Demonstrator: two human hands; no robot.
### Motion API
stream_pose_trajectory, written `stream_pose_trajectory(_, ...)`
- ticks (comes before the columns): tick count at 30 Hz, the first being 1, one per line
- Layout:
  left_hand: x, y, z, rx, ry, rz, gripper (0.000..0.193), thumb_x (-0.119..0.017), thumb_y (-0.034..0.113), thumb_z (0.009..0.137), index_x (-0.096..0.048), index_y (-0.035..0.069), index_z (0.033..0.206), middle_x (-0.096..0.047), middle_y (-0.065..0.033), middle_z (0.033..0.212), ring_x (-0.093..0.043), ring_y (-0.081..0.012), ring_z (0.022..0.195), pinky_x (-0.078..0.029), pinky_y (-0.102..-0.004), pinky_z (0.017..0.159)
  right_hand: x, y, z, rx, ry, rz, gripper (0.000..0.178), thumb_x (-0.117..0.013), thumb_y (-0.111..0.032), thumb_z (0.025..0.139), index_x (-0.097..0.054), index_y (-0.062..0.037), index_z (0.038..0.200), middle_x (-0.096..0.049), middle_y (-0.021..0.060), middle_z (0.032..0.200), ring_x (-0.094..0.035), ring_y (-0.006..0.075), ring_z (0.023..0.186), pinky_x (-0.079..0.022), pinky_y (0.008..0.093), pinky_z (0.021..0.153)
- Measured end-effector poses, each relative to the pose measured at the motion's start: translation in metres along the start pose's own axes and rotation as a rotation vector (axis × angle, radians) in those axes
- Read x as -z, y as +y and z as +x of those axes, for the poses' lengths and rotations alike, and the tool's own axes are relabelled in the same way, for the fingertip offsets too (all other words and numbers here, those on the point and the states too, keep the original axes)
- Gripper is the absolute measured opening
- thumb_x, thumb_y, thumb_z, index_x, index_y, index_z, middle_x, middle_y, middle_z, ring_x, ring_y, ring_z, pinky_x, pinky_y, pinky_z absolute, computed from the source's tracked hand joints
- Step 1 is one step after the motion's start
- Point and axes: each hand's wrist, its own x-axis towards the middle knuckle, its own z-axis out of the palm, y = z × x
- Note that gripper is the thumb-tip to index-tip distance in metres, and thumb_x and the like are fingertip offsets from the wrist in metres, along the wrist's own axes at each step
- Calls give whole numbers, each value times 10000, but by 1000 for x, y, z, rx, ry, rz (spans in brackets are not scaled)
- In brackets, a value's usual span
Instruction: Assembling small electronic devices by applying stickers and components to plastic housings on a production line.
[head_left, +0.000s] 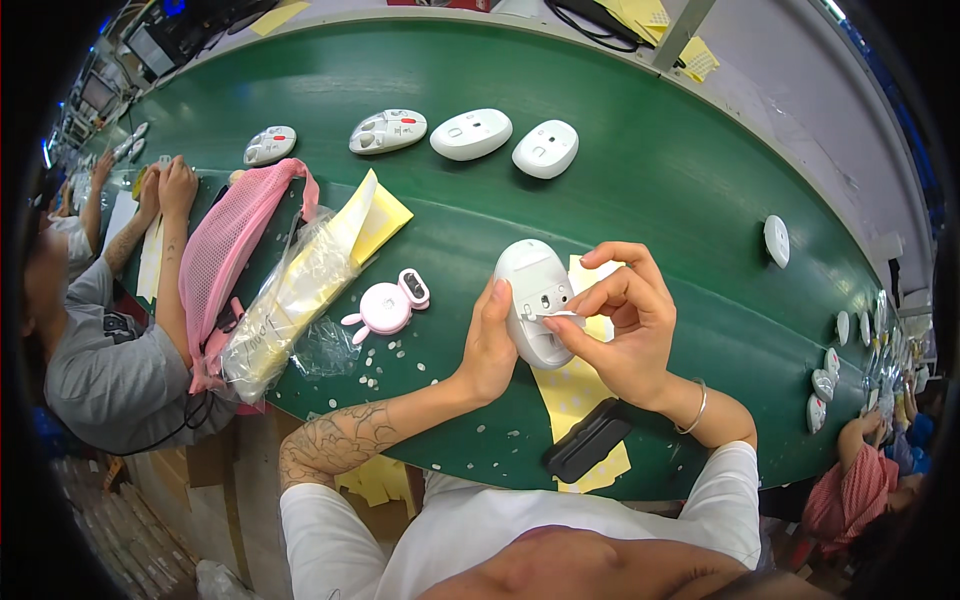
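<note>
both hands meet over the green table just past the person's white-shirted chest. left hand clasps a white computer mouse, underside up, from its 9 o'clock side. right hand, at the mouse's 3 o'clock, pinches a small white strip against the underside. yellow backing sheet lies beneath, a black case at 6 o'clock. pink rabbit-shaped gadget sits at 9 o'clock; four more mice line up at 12 o'clock.
</note>
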Motion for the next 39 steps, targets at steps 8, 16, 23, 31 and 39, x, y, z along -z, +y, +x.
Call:
stream_pose_trajectory(8, 1, 0, 0, -1, -9, -1, 659, -206, 555, 965, -422, 23, 1287, -553, -122, 1173, -567, -216, 1062, -467, -354, 911, -1, -2, 0, -5, 8, -20, 211, -769, 75, 664, -577, 15, 728, -462, 128, 1151, -616, 84, 785, -548, 220, 685)
stream_pose_trajectory(16, 1, 1, 0, -4, -22, -5, 650, -211, 552, 966, -419, 28, 1288, -549, -121, 1176, -566, -217, 1062, -466, -357, 912, -1, 0, 0, -3, 10, -24, 214, -773, 69, 662, -576, 14, 727, -465, 124, 1155, -603, 70, 776, -542, 215, 666)
stream_pose_trajectory(23, 1, -2, 0, -17, -22, -14, 642, -219, 550, 966, -416, 30, 1289, -549, -118, 1171, -562, -212, 1067, -465, -352, 913, -1, 0, 0, -9, 4, -42, 215, -774, 67, 663, -575, 15, 728, -469, 122, 1158, -603, 65, 769, -545, 216, 652)
stream_pose_trajectory(31, -1, 1, 1, -33, -18, 19, 648, -231, 557, 962, -417, 28, 1286, -550, -114, 1164, -562, -204, 1059, -467, -342, 905, -1, 1, 0, 4, 4, -56, 212, -770, 64, 669, -571, 21, 729, -473, 123, 1153, -611, 70, 753, -554, 215, 648)
stream_pose_trajectory(39, -1, 1, -1, -39, -6, 28, 655, -238, 563, 956, -423, 24, 1280, -552, -109, 1152, -562, -198, 1049, -466, -335, 899, -2, 0, -1, 24, 19, -51, 189, -768, 30, 684, -584, 27, 728, -508, 113, 1131, -631, 112, 771, -584, 236, 646)
